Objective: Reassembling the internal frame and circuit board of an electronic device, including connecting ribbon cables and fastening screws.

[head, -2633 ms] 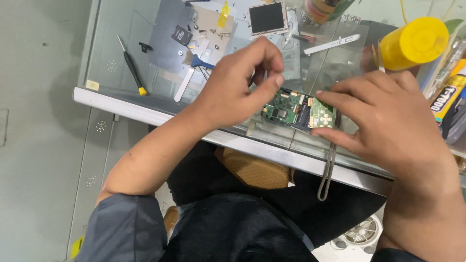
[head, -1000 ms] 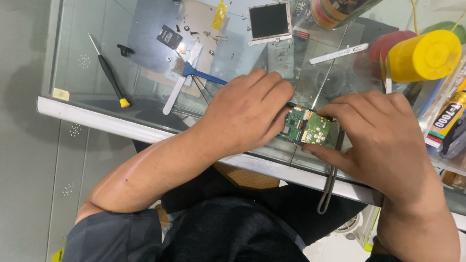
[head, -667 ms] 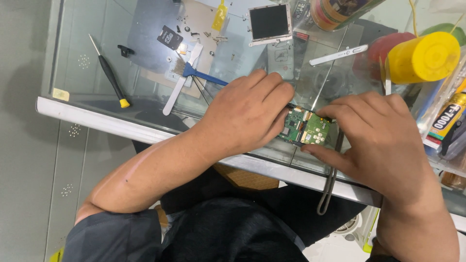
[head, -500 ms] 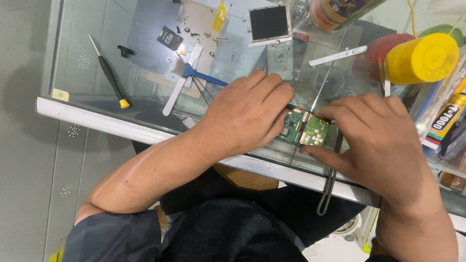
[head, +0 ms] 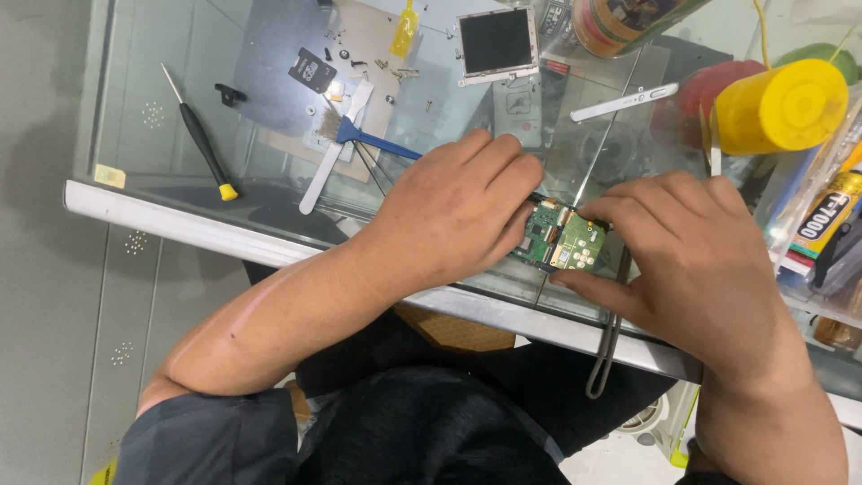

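Note:
A small green circuit board (head: 561,241) lies on the glass table (head: 135,135) near its front edge. My left hand (head: 453,216) covers the board's left end, its fingertips pinching that side. My right hand (head: 691,260) grips the board's right end, thumb under the near edge and fingers curled over the top. Both hands hold the board between them, low on the glass. A dark wrist strap (head: 611,350) hangs from under my right hand over the table edge.
A black screwdriver with a yellow tip (head: 197,135), a white spudger (head: 332,153) and a blue brush (head: 368,139) lie at the left. A small screen (head: 496,42) and white strip (head: 624,101) sit behind. A yellow cylinder (head: 777,108) and glue tubes (head: 822,224) stand right.
The view has shifted so the table sits lower and nearer. Both hands stay on the board, with my right fingers curling slightly more over its right end.

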